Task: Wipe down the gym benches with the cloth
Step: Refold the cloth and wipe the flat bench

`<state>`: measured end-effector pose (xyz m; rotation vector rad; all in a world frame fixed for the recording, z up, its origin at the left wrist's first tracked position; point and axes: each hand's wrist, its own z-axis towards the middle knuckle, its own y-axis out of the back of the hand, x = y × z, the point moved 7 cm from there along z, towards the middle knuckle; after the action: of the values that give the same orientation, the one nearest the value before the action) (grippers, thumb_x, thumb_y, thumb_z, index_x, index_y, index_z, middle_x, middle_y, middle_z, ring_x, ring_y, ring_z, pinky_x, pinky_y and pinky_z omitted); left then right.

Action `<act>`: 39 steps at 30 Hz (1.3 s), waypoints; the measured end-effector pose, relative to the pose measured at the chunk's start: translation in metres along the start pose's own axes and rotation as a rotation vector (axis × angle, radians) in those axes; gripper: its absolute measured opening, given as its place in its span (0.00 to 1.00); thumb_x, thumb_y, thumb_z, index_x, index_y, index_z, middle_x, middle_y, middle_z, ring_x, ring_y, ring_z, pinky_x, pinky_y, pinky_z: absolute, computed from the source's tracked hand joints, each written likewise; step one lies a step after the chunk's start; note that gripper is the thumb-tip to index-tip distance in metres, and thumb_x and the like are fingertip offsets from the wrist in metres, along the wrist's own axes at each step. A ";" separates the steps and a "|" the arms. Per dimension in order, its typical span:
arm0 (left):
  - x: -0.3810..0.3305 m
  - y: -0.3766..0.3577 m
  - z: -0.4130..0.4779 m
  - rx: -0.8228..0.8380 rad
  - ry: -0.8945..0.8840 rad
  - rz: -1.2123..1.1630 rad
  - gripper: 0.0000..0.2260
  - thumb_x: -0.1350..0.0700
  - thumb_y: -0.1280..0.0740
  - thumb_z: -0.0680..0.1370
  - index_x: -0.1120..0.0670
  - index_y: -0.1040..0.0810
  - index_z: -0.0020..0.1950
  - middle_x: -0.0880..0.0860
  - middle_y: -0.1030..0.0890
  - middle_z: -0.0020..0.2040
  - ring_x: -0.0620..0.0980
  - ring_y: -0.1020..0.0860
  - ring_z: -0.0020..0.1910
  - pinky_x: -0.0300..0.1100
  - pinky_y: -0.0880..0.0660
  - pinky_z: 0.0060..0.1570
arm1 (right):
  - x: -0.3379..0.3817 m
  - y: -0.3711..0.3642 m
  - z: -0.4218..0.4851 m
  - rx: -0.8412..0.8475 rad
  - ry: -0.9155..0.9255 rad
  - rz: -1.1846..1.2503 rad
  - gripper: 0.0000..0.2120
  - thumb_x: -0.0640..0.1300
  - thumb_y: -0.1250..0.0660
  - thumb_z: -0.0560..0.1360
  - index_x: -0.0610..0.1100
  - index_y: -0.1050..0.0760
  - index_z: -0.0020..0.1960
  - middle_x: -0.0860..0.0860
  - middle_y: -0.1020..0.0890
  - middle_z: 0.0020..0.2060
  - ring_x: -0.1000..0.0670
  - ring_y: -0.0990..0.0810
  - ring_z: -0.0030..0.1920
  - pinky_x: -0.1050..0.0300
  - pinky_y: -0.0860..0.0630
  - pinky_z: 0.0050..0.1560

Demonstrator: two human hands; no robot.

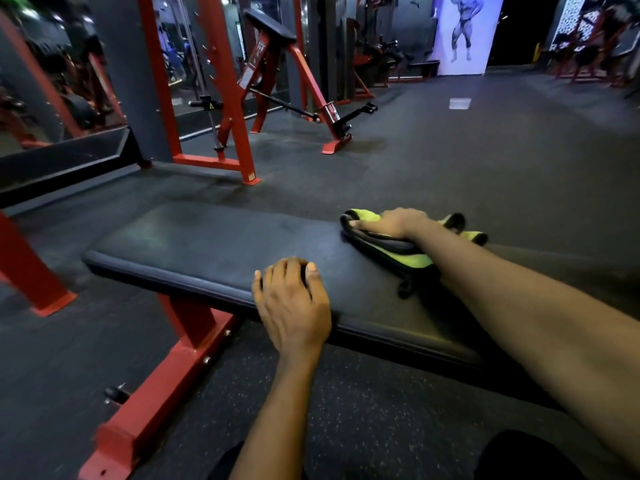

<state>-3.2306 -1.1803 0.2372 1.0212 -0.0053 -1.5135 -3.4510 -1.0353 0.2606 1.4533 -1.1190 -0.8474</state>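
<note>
Gym interior, dim, seen from above a bench.

1. Floor [450,150]: dark rubber matting, speckled near the camera, dull and scuffed farther off. It runs to the far wall, with one pale rectangular patch [460,103] lying on it well beyond the bench.
2. Mirror wall [52,81]: upper left, reflecting red frames and dark shapes.
3. Red rack [221,98]: tall steel uprights standing on the floor in front of the mirror, feet flat on the matting.
4. Red machine [304,77]: just right of the rack, angled legs, with a black pad at its top.
5. Poster [464,32]: bright, lit panel on the far wall showing a muscular figure.
6. Flat bench [207,244]: black padded top, faintly dusty and matt, running across the frame from left to lower right. Its red frame [166,379] runs out along the floor toward the lower left.
7. Cloth [412,254]: yellow-green with dark edging, folded, lying on the bench top toward its right part, partly over the far edge.
8. Right hand [391,223]: palm down on the cloth, fingers stretched out and pressing it to the pad, not curled round it.
9. Left hand [294,303]: resting on the near edge of the pad, well apart from the cloth, fingers loosely bent, holding nothing.
</note>
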 end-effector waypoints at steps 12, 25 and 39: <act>0.081 0.026 0.073 0.013 0.065 -0.058 0.18 0.46 0.44 0.79 0.58 0.25 0.39 0.58 0.22 0.40 0.60 0.26 0.46 0.52 0.30 0.47 | 0.013 -0.004 0.008 0.001 0.011 0.057 0.50 0.82 0.53 0.67 0.50 0.40 0.78 0.45 0.34 0.76 0.41 0.33 0.73 0.43 0.36 0.69; 0.106 0.025 0.091 -0.011 0.095 0.040 0.11 0.51 0.41 0.76 0.55 0.24 0.41 0.55 0.21 0.41 0.58 0.25 0.46 0.54 0.36 0.69 | 0.069 -0.005 0.028 0.078 0.185 0.120 0.43 0.78 0.47 0.71 0.52 0.40 0.76 0.43 0.31 0.73 0.39 0.30 0.71 0.45 0.34 0.67; 0.106 0.024 0.091 -0.007 0.071 -0.014 0.10 0.50 0.42 0.76 0.52 0.24 0.42 0.49 0.22 0.42 0.51 0.26 0.47 0.53 0.37 0.70 | 0.131 -0.006 0.055 0.051 0.324 0.135 0.37 0.74 0.44 0.73 0.54 0.38 0.75 0.48 0.29 0.73 0.42 0.29 0.70 0.46 0.34 0.68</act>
<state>-3.2492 -1.3205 0.2448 1.0707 0.0572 -1.4879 -3.4605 -1.1765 0.2530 1.4768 -0.9846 -0.4709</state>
